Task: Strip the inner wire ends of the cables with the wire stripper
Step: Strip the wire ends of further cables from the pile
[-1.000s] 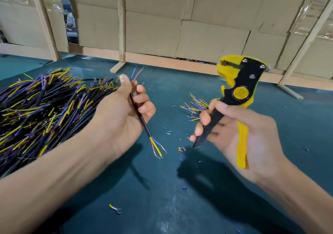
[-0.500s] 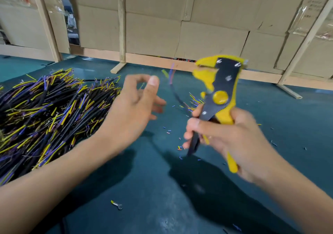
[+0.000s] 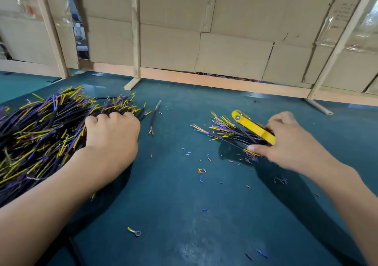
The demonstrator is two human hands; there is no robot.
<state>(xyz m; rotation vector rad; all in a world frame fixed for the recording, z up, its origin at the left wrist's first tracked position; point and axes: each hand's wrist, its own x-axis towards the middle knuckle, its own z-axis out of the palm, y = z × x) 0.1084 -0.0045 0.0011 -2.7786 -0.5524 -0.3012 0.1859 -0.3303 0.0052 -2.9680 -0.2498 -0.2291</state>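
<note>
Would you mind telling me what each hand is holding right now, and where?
The right hand grips the wire stripper by its handle end. The left hand curls into the cable pile; any grip is hidden.

two bare forearms are showing, no sleeves covering them up to the frame edge. the left hand (image 3: 113, 134) and right hand (image 3: 290, 143) are wearing no gloves, rings or watch; fingernails are looking short.
</note>
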